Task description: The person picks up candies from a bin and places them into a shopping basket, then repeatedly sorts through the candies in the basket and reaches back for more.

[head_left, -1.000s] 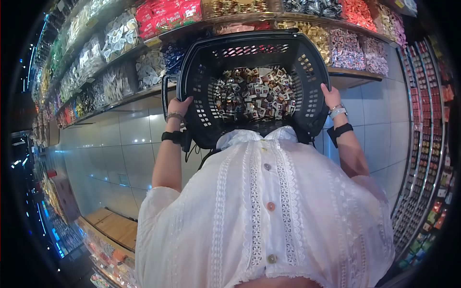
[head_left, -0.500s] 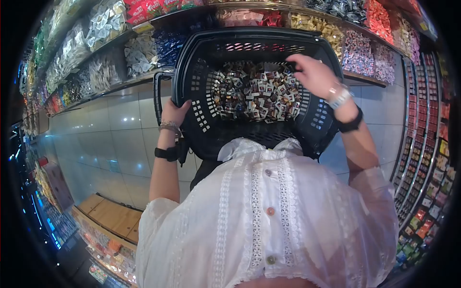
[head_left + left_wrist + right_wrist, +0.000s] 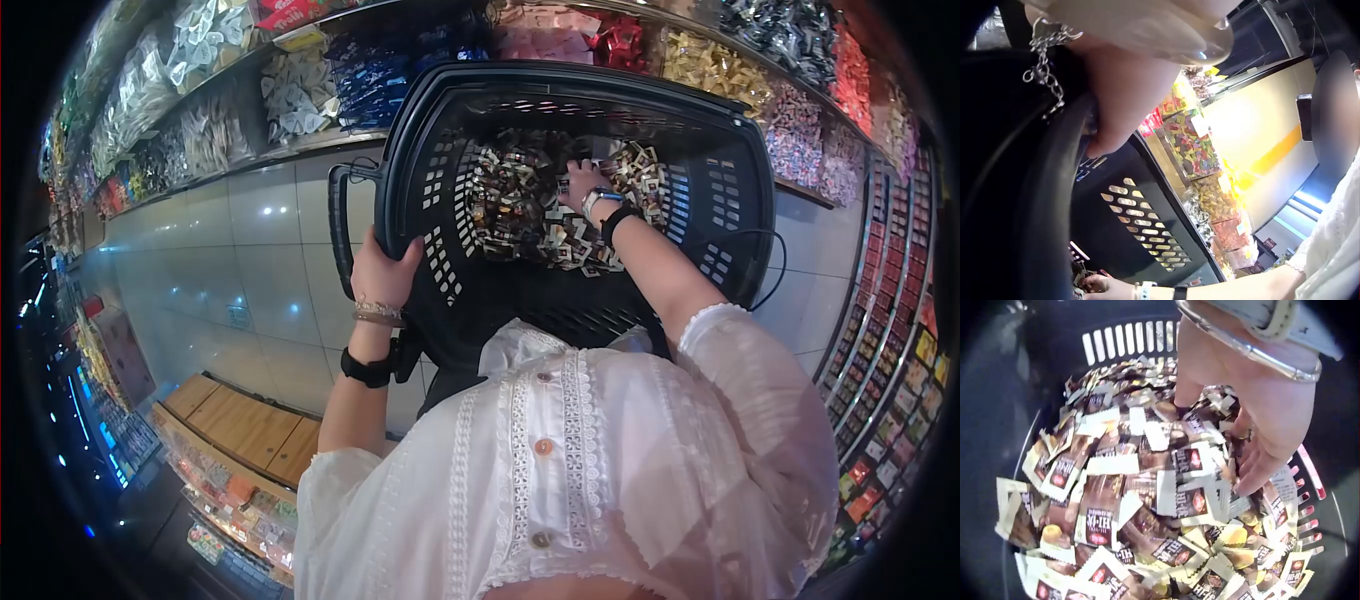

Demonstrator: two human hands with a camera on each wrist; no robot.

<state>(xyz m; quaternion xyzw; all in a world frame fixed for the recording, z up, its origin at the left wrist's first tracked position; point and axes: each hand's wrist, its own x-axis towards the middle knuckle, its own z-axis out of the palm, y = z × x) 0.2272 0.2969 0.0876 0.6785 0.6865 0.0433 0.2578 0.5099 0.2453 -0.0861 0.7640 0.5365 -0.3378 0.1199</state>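
Observation:
A black shopping basket (image 3: 600,300) holds a pile of small wrapped candies (image 3: 515,200) with cream and brown wrappers. The left hand (image 3: 385,272) grips the basket's left rim; in the left wrist view its fingers (image 3: 1119,106) lie over that edge. Inside the basket, the right hand (image 3: 583,185) reaches down into the pile. From the right wrist view, this hand (image 3: 1260,406) has its thumb and fingers apart and bent, touching candies (image 3: 1100,512); the fingertips are partly hidden, and no firm hold shows.
Shelves with bagged sweets (image 3: 380,75) run behind the basket and along the left. Racks of small packets (image 3: 885,270) stand at the right. A wooden-topped display (image 3: 245,425) is at the lower left, beside the tiled floor (image 3: 265,215).
The right hand has let go of the basket's right rim and moved left and down into the candies. The left hand stays on its rim. The basket appears larger and slightly turned.

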